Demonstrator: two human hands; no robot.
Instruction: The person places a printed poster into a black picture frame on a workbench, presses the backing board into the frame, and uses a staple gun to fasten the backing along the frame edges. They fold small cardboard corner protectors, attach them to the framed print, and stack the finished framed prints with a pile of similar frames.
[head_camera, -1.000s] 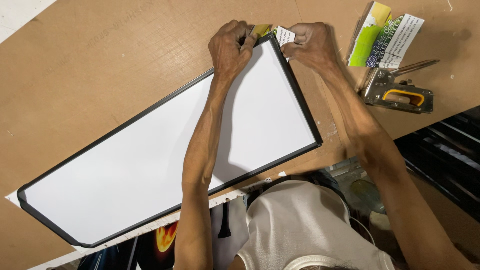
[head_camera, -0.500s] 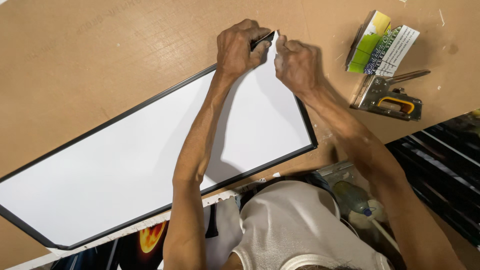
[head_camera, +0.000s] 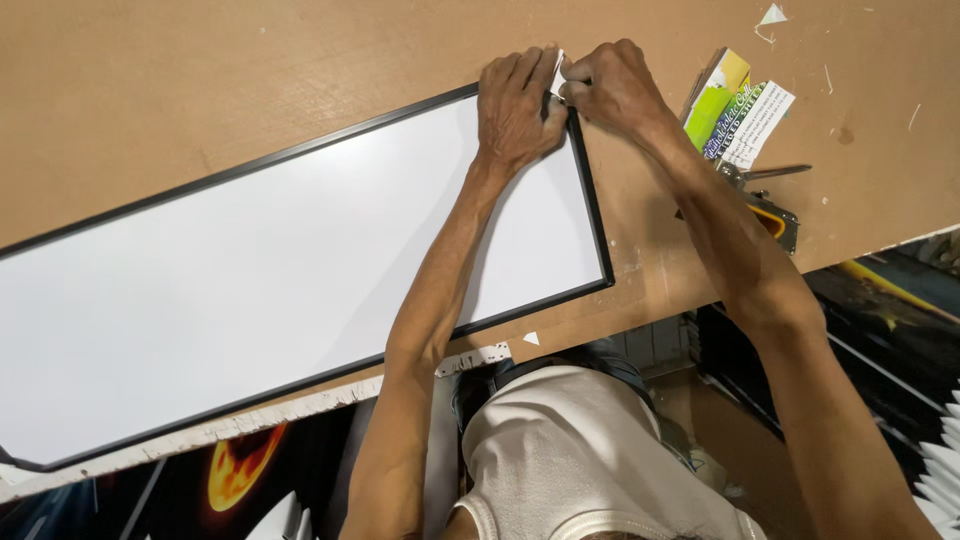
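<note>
A long white panel (head_camera: 250, 260) in a thin black frame (head_camera: 596, 220) lies flat on a brown work table (head_camera: 200, 80). My left hand (head_camera: 515, 105) presses on the panel's far right corner, fingers curled over the frame edge. My right hand (head_camera: 612, 85) is right beside it, pinching a small white piece (head_camera: 557, 72) at that same corner. Both forearms reach up from the bottom of the view.
A staple gun (head_camera: 770, 215) lies on the table to the right, partly behind my right forearm. Beside it are a yellow-green box (head_camera: 720, 95) and a white printed card (head_camera: 757, 122). Small white scraps (head_camera: 771, 15) dot the table. Dark frames stand below the table's edge at right.
My hands have stayed at the panel's far right corner, drawing closer together on the small white piece. The view has shifted, so the panel and tools sit differently in the frame.
</note>
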